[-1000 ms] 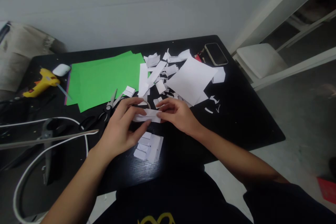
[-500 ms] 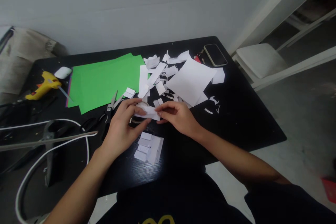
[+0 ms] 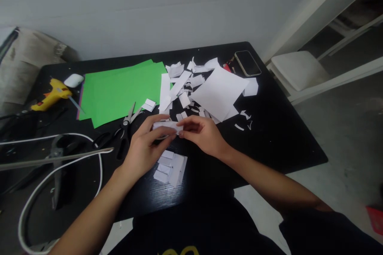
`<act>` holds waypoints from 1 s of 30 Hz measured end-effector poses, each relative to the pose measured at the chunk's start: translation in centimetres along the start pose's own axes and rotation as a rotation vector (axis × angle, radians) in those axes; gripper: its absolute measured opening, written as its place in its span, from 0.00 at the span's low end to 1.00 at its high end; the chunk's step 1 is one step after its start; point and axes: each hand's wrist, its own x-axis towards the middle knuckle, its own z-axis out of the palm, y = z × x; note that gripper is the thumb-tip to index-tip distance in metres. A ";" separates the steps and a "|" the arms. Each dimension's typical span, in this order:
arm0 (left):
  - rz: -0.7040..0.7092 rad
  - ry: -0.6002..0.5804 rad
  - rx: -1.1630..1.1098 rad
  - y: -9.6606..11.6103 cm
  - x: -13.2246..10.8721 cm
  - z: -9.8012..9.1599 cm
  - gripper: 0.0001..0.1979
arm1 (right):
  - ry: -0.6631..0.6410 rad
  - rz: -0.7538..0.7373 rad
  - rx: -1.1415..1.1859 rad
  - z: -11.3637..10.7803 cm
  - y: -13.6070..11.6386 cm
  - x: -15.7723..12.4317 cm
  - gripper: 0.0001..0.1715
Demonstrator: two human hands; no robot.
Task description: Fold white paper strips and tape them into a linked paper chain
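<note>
A narrow piece of white paper [image 3: 168,125] is held between both hands just above the black table. My left hand [image 3: 147,143] grips its left part, with fingers over the top and the thumb at the lower edge. The fingertips of my right hand [image 3: 202,133] pinch its right end. Part of a curved, ring-like edge shows under the paper, mostly hidden by my left hand. Nearer to me lies a small stack of folded white pieces [image 3: 171,168]. Black scissors [image 3: 125,123] lie spread just left of my left hand.
White paper scraps [image 3: 181,87] and larger white sheets [image 3: 220,91] lie beyond my hands. Green sheets [image 3: 119,91], a yellow glue gun [image 3: 54,95] and a white mouse [image 3: 74,80] are at the left. A phone [image 3: 247,63] rests at the back right. A white cable [image 3: 100,167] loops at the left.
The paper strip now looks narrower and more level between my hands. My left fingers have closed in toward my right fingertips. The view has shifted slightly.
</note>
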 end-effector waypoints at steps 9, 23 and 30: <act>0.108 0.059 0.017 0.0 -0.3 0.1 0.06 | 0.021 -0.001 0.008 0.2 0.0 -0.3 0.14; 0.191 0.147 0.147 -0.3 -0.3 0.3 0.07 | 0.026 -0.008 0.035 0.2 -0.2 -0.2 0.16; 0.286 0.113 0.253 -0.2 -0.4 0.3 0.09 | 0.060 0.008 0.030 0.3 0.0 -0.3 0.16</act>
